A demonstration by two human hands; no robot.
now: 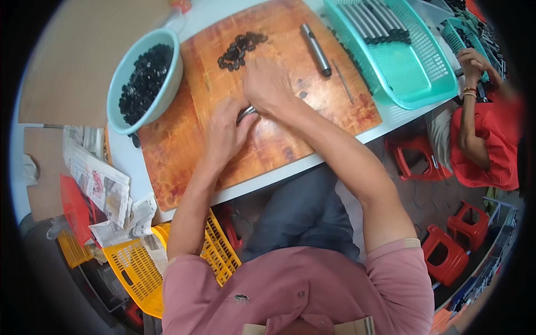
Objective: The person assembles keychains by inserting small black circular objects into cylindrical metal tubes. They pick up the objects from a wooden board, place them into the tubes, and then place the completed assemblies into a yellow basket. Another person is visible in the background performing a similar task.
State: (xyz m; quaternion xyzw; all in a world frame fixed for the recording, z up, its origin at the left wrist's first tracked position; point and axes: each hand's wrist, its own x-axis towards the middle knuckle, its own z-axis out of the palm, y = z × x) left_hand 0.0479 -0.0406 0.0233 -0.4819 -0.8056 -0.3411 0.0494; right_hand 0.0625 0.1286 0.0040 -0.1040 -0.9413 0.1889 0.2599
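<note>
Head view: a metal tube (245,114) clamped in my left fingers (245,128), over the orange-brown board (184,162) on the table (237,194).
The tube lies between my left thumb and the fingers beside it, its other end reaching my right fingers (258,78); those are bent, and I cannot tell whether they grip it. The part I see is silvery, smooth and rounded, slanting away to my right.

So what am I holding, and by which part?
Your left hand grips a silver tube, partly hidden, so which part can't be told; nor whether the right hand holds anything.
</note>
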